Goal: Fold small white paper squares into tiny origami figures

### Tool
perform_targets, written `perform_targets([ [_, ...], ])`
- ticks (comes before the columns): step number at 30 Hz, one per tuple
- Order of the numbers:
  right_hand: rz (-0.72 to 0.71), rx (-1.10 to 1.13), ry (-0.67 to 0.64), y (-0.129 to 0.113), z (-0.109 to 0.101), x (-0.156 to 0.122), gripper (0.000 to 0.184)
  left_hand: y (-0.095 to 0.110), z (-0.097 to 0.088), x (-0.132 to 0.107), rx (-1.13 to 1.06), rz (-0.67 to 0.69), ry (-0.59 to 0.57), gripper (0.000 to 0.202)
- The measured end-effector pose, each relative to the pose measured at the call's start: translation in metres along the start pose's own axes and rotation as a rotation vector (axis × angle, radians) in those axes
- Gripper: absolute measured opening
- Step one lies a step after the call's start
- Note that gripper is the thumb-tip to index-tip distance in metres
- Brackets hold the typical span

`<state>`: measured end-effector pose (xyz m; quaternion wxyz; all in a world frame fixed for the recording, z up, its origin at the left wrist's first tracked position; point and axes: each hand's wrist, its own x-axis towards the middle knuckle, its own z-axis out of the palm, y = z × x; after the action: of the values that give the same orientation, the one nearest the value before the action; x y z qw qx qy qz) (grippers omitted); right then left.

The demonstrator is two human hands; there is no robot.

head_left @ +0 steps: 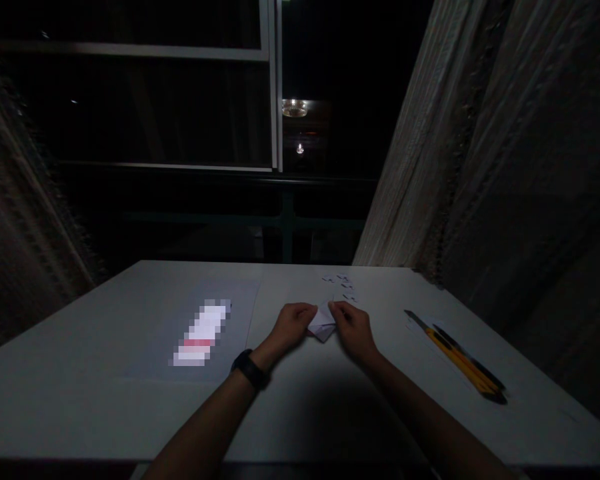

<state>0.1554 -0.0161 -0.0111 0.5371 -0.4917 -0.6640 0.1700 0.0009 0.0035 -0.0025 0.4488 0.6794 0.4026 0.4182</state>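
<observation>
Between my two hands is a small piece of folded white paper [323, 320], with creased flaps and a point toward me. My left hand [295, 325] pinches its left side, thumb and fingers closed; a dark watch is on that wrist. On the right side, my right hand [351, 327] grips the paper's upper edge between thumb and fingers. Just beyond the hands, several small white paper pieces with dark marks [347, 287] lie on the table. The fingertips under the paper are hidden.
A yellow utility knife [463, 363] lies at the right with its blade pointing away, beside a dark slim pen-like item [480, 370]. At the left, a bright pixelated screen [200, 337] rests on a large white sheet [145, 347]. Curtains and a dark window stand behind the white table [80, 400].
</observation>
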Motion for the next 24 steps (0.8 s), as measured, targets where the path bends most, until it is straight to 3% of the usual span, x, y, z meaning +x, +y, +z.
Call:
perform_targets([
  [6, 0.012, 0.030, -0.006, 0.0016, 0.0011, -0.0001, 0.034, -0.0017, -0.0023, 0.0006, 0.100, 0.069, 0.026, 0.035],
  [24, 0.084, 0.130, -0.001, 0.0058, 0.0022, 0.0011, 0.030, -0.0071, -0.0023, 0.0013, 0.057, 0.032, 0.027, 0.033],
])
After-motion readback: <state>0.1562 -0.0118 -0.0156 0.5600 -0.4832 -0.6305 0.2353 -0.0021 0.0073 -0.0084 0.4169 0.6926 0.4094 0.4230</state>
